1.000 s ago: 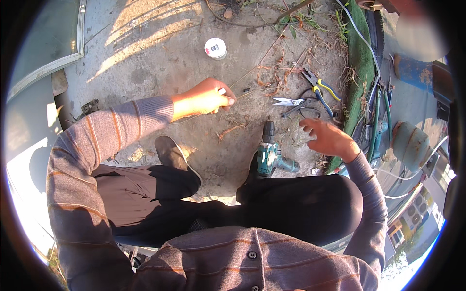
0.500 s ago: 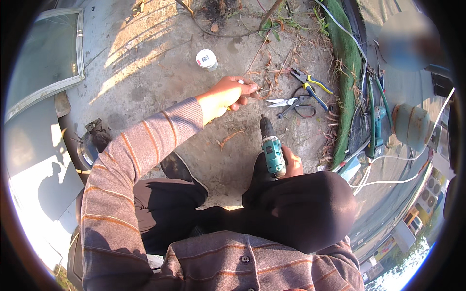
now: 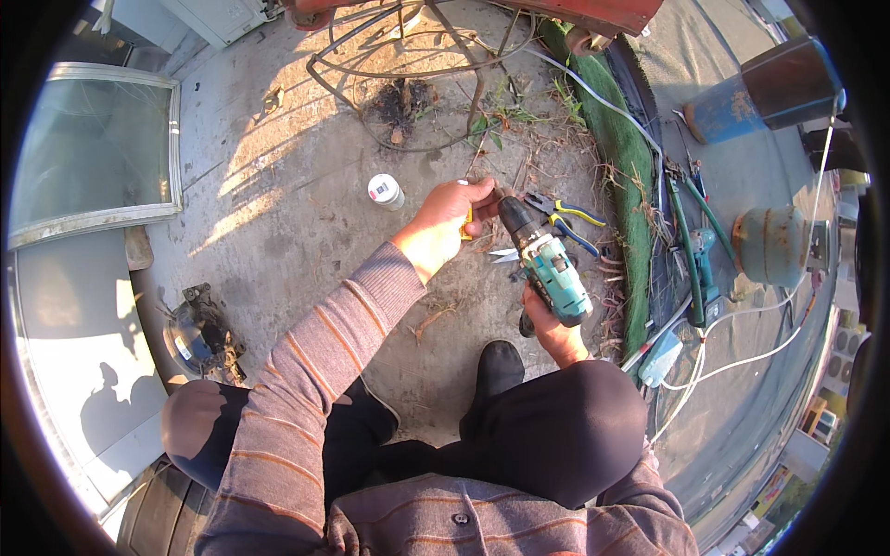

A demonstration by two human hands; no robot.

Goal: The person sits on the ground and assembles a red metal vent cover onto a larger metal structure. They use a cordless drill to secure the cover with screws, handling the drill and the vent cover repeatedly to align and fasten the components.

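Gripping the drill from below, the right hand is wrapped round its handle, with the body slanting away from the person and the chuck pointing up toward the left hand. That hand's fingers are curled, with a small yellow piece held against them; its kind cannot be made out. Thumb and forefinger meet just beside the chuck's tip, though whether they touch it is unclear. The drill lies over the scissors, hiding their handles and leaving the blades in sight on the concrete floor. Just right of the chuck lie pliers with blue and yellow handles. A white tub stands left of the left hand, apart from it. Farther off, a wire stand sits on the floor ahead. To the right runs green mesh, then a second drill, a rusty cylinder and a white cable. At far left, a framed pane leans near a dark machine part.
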